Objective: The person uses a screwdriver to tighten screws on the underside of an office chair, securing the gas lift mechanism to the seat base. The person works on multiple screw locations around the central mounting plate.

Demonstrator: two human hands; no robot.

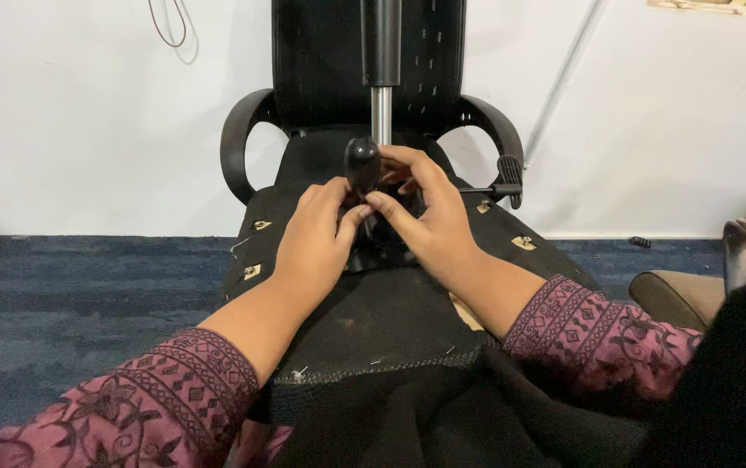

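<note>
Looking down from my head, both my forearms run forward out of patterned maroon sleeves and meet over the upturned underside of a black office chair [381, 321], which lies tipped toward me with its backrest against the white wall.

My left hand [314, 244] lies palm down on the chair's underside, wrist straight, the fingers curled forward and the thumb stretched toward the middle. Its fingertips press against the base of a black knobbed lever [362, 165]; I cannot tell whether they close fully around it, since the back of the hand hides them.

My right hand [429, 221] comes in from the other side, angled inward, the wrist a little bent. Its index finger and thumb pinch at the black mechanism plate [381, 251] just below the lever, and the other fingers arch over the top, just behind the knob (loosely bent, not a fist). The two hands touch at the thumbs.

The lever is a short, glossy black stalk with a rounded, egg-shaped head, standing upright just in front of the chair's gas cylinder [381, 113], a bright metal rod that goes up into a black sleeve. It sits at the centre of the chair's underside, between my hands.

To the right of the cylinder a thin black adjustment handle [504, 184] sticks out sideways with a ribbed paddle at its end. The two curved armrests [238, 143] loop out on either side of the cylinder. Small brass-coloured brackets [523, 243] dot the fabric underside around it. Dark blue carpet [69, 286] lies beneath the chair.
</note>
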